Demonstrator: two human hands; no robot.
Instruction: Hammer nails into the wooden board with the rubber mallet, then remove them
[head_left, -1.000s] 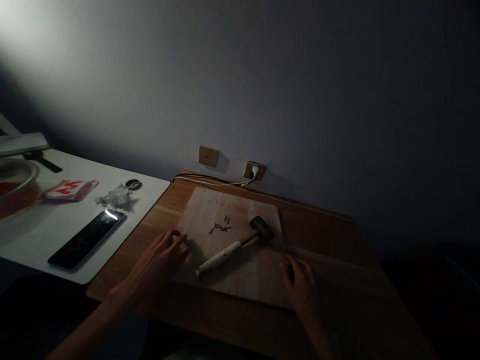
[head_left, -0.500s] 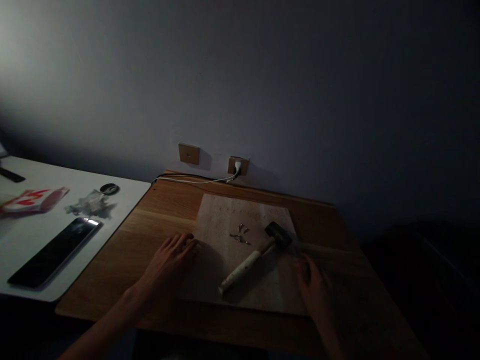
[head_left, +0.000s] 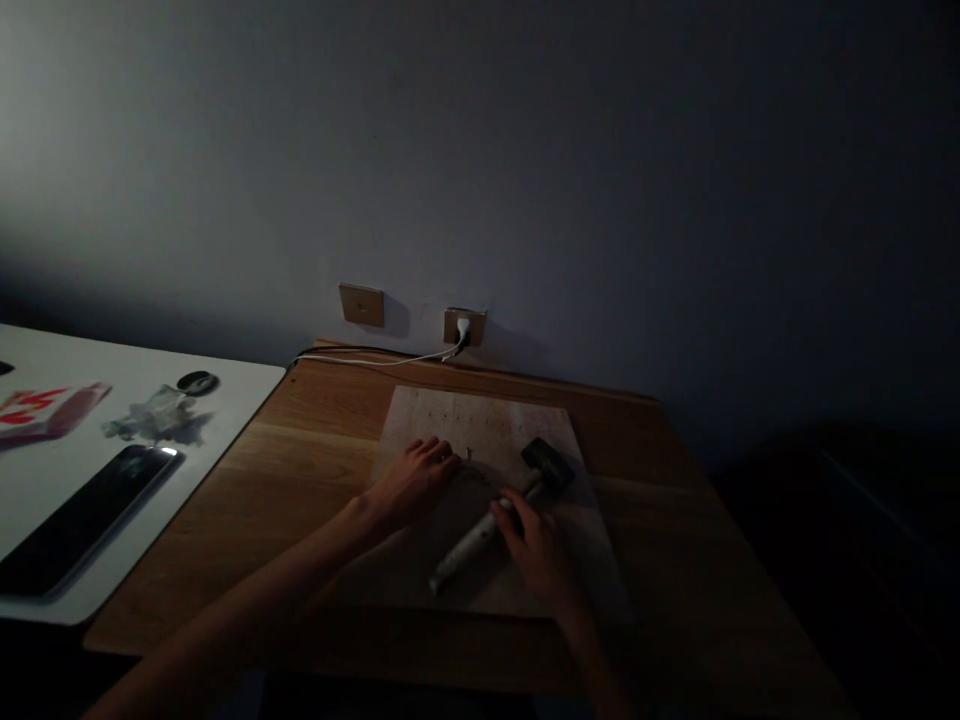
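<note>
The left hand [head_left: 416,485] has moved in beside the nails [head_left: 476,476] on the wooden board [head_left: 510,415], and the right hand [head_left: 536,545] to the hammer [head_left: 474,540] lying there, putting both within reach, though whether either grips anything I cannot tell.

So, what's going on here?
A person has both hands over a board on a wooden table. The right hand is at the handle of a hammer lying on it; whether it grips is unclear. The left hand is beside some small metal pieces, too dim to tell if any are held. A phone lies on the white table to the left.
</note>
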